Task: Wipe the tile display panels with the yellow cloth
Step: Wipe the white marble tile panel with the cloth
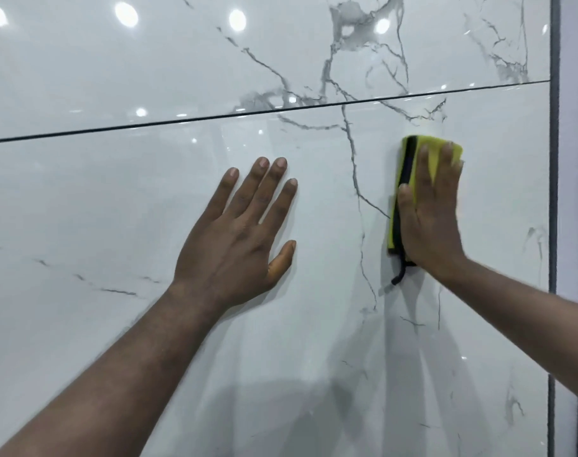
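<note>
Wiping is under way, but how much is done cannot be read off the glossy surface: both panels shine evenly, with no streak or dull patch to mark cleaned from uncleaned. The right hand point(429, 209) lies flat, fingers straight, pressing the folded cloth point(430, 159) against the lower panel point(116, 209), in its upper right part, just below the seam point(215, 117). The left hand point(238, 232) is flat on the same panel, well to the left of the cloth, fingers spread and holding nothing; it looks like a brace. Judging by where the cloth sits, most of the lower panel to the left and below may be left to do, and the upper panel point(149, 67) too, if not done already. Room is wide to the left and downward, though the left hand stands in the path of a long leftward stroke. To the right the dark frame point(554, 159) is near, so strokes there must stop short. Upward, the seam is a groove the cloth's edge could catch on.
</note>
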Available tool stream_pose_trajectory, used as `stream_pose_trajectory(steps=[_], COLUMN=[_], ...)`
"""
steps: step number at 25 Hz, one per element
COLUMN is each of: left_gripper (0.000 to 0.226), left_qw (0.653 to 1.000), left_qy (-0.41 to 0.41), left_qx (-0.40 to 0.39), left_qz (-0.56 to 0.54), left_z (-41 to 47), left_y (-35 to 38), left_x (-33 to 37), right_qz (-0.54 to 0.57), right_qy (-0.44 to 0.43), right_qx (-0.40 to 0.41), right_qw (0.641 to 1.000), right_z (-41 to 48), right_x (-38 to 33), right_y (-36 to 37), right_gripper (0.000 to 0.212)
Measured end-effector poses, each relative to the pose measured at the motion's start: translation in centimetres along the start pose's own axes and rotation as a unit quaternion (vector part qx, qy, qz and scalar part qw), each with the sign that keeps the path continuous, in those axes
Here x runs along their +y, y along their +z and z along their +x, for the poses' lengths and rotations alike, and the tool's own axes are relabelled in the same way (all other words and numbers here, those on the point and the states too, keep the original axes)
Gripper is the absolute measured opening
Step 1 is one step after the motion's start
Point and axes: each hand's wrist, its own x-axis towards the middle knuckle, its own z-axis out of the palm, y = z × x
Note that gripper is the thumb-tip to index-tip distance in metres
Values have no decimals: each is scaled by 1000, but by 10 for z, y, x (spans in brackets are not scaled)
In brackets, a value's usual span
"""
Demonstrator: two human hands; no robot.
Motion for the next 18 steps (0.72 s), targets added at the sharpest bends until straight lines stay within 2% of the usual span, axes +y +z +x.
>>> stream_pose_trajectory(steps=[2,4,5,7,8,9,12,13,14,17,18], left_gripper=[79,78,78,78,78,78,78,78,78,79,79], left_qw=[1000,1000,1000,1000,1000,1000,1000,1000,1000,1000,1000], left_qy=[-3,-4,-5,-10,-12,-12,-11,-12,-15,-20,-20], left_qx=[0,3,3,3,1,-1,-2,-3,-4,-1,1], left_qz=[4,4,3,0,0,3,-1,0,3,13,15], left_z=[-4,-4,-4,-4,-5,-6,-5,-5,-4,-5,-4], left_y=[1,2,2,3,3,3,1,0,1,2,3], left_x=[-2,0,2,4,4,4,6,6,7,7,7], right_qz=[-19,-9,4,40,33,17,12,16,27,62,40], right_qy=[-113,-162,-125,3,38,33,-146,-171,-145,46,49], right_qx=[-49,-63,-45,10,31,28,-55,-50,-28,51,45], right_qw=[992,985,991,999,998,999,988,984,989,996,997], right_z=[-11,6,13,9,-2,-11,-3,7,14,-9,-25], right_x=[-12,-15,-13,-11,-14,-18,-27,-26,-18,-7,-13], right_y=[0,-12,-11,-3,6,13,2,-6,-6,8,16], right_gripper=[64,63,62,63,64,64,63,62,61,61,62])
